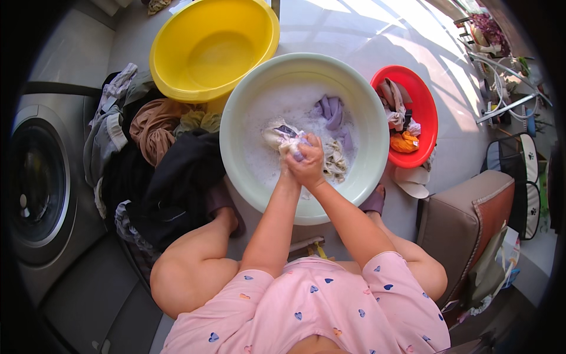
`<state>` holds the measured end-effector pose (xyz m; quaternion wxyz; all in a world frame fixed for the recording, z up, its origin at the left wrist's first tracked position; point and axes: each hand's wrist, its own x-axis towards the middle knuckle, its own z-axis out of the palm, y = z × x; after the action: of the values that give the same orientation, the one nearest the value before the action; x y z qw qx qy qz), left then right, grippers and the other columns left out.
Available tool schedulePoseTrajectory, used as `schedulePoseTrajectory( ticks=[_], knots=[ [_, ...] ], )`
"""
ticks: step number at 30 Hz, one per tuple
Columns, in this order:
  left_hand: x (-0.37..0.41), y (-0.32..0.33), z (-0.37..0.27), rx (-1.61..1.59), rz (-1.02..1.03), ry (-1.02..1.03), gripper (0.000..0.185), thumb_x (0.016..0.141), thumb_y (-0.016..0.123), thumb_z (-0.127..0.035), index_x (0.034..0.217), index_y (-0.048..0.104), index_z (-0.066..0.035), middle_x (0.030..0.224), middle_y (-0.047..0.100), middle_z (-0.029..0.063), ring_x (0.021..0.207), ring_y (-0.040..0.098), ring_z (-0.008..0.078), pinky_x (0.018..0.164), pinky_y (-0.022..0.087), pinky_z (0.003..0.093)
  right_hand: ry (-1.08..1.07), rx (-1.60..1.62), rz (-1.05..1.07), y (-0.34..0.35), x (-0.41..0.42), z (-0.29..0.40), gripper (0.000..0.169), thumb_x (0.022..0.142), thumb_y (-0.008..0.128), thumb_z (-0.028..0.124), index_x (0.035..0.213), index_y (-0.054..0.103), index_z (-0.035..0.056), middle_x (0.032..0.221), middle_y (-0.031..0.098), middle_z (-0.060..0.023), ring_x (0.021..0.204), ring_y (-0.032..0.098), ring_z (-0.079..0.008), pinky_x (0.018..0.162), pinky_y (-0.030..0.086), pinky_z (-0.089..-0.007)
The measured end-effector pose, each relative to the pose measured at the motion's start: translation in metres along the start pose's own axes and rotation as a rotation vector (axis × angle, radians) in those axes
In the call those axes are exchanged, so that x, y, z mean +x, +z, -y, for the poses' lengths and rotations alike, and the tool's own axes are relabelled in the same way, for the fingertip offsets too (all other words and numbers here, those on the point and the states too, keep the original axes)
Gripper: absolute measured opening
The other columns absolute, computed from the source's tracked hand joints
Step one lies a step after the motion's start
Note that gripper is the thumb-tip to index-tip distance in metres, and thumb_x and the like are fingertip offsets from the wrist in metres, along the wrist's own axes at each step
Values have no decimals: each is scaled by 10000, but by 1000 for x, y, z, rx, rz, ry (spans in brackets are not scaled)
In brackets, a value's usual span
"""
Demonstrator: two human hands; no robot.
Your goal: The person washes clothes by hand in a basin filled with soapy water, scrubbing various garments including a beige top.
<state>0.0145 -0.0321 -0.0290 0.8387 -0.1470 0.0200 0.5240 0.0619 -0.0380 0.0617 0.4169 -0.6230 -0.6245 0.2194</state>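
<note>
A large pale green basin [247, 186] of sudsy water stands between my feet. Over its middle, my left hand [288, 164] and my right hand [310, 160] are clasped together around a wet, light-coloured garment [276, 134] with purple and dark patches. Its loose end hangs out towards the far left, into the foam. My right hand covers much of the bunched cloth and part of my left hand. A purple cloth [331, 111] floats behind my hands, partly under the suds. To their right lies a crumpled off-white patterned cloth [335, 161].
A yellow basin [214, 57] stands at the far left. On the right, a red basin [429, 119] holds several small garments, including an orange one [403, 142]. Piled laundry [154, 128] lies left, beside a front-loading washing machine [40, 177]. A brown padded seat [460, 221] stands at right.
</note>
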Motion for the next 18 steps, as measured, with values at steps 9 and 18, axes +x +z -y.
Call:
schedulePoseTrajectory(
  ticks=[9, 18],
  knots=[
    [-1, 28, -23, 313, -836, 482, 415, 847, 417, -392, 1127, 529, -108, 1123, 558, 46, 1102, 478, 190, 992, 292, 404, 418, -242, 24, 13, 77, -79, 298, 733, 647, 293, 839, 577, 23, 975, 560, -198, 811, 558, -301, 687, 440, -403],
    [-20, 4, -44, 930, -1245, 493, 622, 813, 556, -354, 1333, 315, -111, 1319, 391, 75, 1208, 372, 245, 1002, 261, 490, -230, -865, 820, 62, 54, -105, 362, 740, 611, 375, 1058, 647, 206, 1396, 339, -160, 1290, 259, -407, 1005, 254, -565]
  ],
)
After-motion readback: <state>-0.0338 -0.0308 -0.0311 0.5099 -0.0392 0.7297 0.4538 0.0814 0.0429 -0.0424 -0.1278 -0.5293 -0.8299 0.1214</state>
